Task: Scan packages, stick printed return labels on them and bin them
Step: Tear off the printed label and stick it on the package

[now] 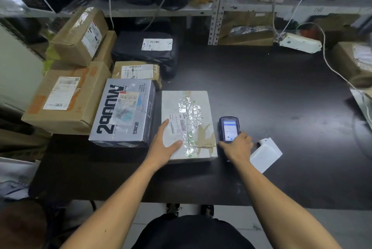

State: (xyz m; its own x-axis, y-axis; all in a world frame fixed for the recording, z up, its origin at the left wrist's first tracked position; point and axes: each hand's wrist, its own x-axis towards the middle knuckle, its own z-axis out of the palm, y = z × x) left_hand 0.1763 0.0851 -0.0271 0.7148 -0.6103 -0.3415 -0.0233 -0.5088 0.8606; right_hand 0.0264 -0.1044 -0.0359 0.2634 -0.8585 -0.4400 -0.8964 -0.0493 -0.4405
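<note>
Dim overhead light, glare on the package tape [189, 107], soft blurred shelves [153, 10], wide-angle bending at edges.

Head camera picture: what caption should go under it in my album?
Left hand rests on a taped white package while the right hand holds a handheld scanner.

On the dark desk [261, 87], the left hand [164, 144] rests flat on a white taped parcel [189, 107] while the right hand [238, 146] grips a scanner [229, 128].

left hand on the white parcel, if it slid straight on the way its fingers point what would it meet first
Probably the shipping label on the white parcel: the left hand lies flat, fingertips just short of it.
</note>
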